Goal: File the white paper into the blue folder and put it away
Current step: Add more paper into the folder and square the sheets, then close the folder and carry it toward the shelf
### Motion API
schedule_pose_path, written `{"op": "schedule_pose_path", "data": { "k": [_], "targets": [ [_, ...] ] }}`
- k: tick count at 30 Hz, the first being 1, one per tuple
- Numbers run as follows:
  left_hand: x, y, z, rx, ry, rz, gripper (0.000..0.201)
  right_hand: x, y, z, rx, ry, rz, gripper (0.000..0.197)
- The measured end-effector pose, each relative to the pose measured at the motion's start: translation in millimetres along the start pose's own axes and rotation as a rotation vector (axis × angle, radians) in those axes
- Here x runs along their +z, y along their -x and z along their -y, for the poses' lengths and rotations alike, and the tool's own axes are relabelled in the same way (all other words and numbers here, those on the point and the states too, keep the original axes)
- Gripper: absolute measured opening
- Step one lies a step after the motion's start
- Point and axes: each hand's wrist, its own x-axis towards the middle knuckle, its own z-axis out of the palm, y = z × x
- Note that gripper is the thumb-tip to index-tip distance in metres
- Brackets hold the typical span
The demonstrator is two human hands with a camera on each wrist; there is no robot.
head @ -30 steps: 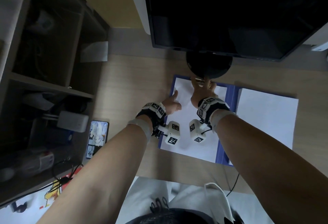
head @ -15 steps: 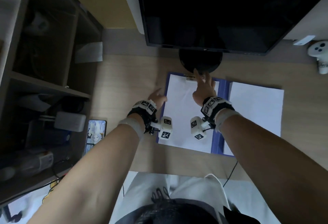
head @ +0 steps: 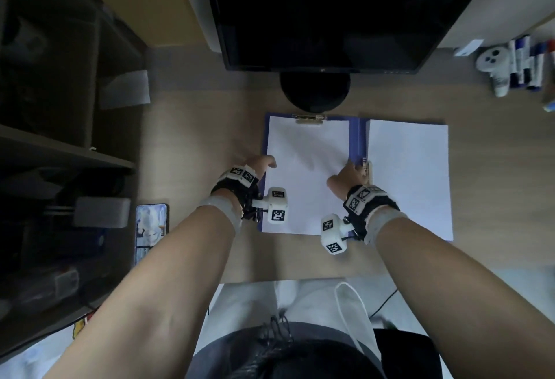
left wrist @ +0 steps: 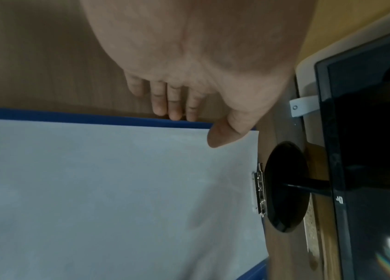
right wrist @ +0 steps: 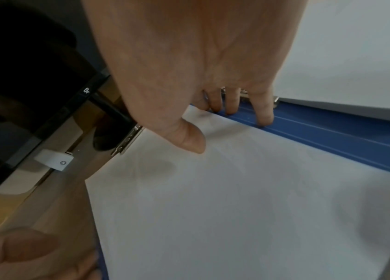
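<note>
The blue folder (head: 357, 138) lies open on the wooden desk. A white paper (head: 306, 174) covers its left half, its top edge under the metal clip (head: 310, 119). More white paper (head: 408, 177) lies on the right half. My left hand (head: 264, 164) is at the folder's left edge; in the left wrist view its fingertips (left wrist: 174, 113) touch the blue rim (left wrist: 69, 114) and the thumb lies on the paper (left wrist: 117, 189). My right hand (head: 350, 174) is at the spine, where its fingertips (right wrist: 264, 119) press the blue strip (right wrist: 333, 132). Neither hand holds anything.
A black monitor (head: 330, 3) stands behind the folder, its round base (head: 314, 90) just beyond the clip. A phone (head: 151, 228) lies left of the folder beside a dark shelf unit (head: 60, 138). A white controller (head: 494, 63) and markers (head: 528, 63) sit at the back right.
My right hand has left the clip at the folder's top and come back down to the spine. My left hand stays at the folder's left edge.
</note>
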Motion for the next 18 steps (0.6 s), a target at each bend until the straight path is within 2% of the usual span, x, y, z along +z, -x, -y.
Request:
{"op": "schedule_pose_path", "data": {
  "k": [2, 7, 10, 12, 14, 18],
  "targets": [
    [-2, 5, -3, -0.015, -0.011, 0.029, 0.013, 1, 2, -3, -0.014, -0.019, -0.001, 0.080],
    [-1, 20, -5, -0.060, 0.080, 0.011, 0.033, -7, 4, -9, -0.085, -0.086, 0.058, 0.099],
    [4, 40, -12, -0.006, 0.073, -0.046, 0.029, -23, 13, -14, -0.190, -0.098, 0.081, 0.107],
    [7, 52, -18, 0.050, 0.030, -0.087, 0.021, -36, 15, -16, -0.266, -0.086, 0.074, 0.096],
    [10, 57, -24, 0.114, 0.001, -0.156, 0.023, -51, 21, -14, -0.343, -0.095, 0.128, 0.078],
    [23, 77, -39, 0.198, 0.020, -0.183, 0.021, -84, 31, -9, -0.338, -0.315, 0.437, 0.059]
  ]
}}
